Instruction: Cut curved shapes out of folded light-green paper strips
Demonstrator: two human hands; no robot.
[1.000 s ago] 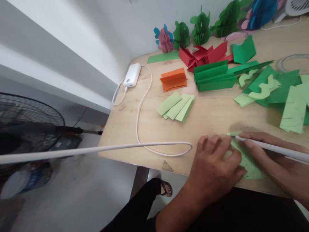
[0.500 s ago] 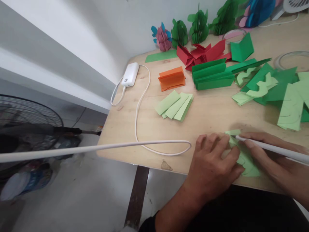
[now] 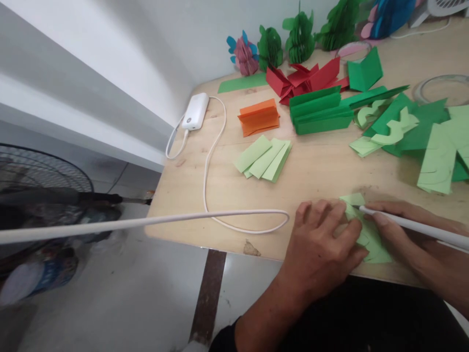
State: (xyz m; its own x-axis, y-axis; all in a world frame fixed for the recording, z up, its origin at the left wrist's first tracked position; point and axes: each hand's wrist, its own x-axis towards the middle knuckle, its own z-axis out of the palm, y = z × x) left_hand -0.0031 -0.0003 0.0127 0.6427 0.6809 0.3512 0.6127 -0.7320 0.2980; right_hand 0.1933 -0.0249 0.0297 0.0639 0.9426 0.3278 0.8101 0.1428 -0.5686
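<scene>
A light green sheet of paper (image 3: 374, 243) with faint drawn lines lies near the table's front edge, partly covered by both hands. My left hand (image 3: 322, 244) rests on its left side with bent, spread fingers pressing it to the table. In my right hand (image 3: 414, 239) is a slim white pen (image 3: 417, 222), gripped near its dark tip. That tip touches or almost touches the upper part of the sheet, just right of my left fingers. Folded light green strips (image 3: 264, 159) lie fanned out to the left, beyond my left hand.
A white cable (image 3: 205, 171) loops from a white power bank (image 3: 196, 111) across the table's left side. Folded orange (image 3: 259, 117), green (image 3: 322, 115) and red paper (image 3: 308, 80) lie farther back. Light green cut pieces (image 3: 437, 156) are at right. Paper honeycomb figures (image 3: 270, 46) stand along the wall.
The view has shifted slightly. Both hands, the pen and the sheet keep nearly the same places relative to each other.
</scene>
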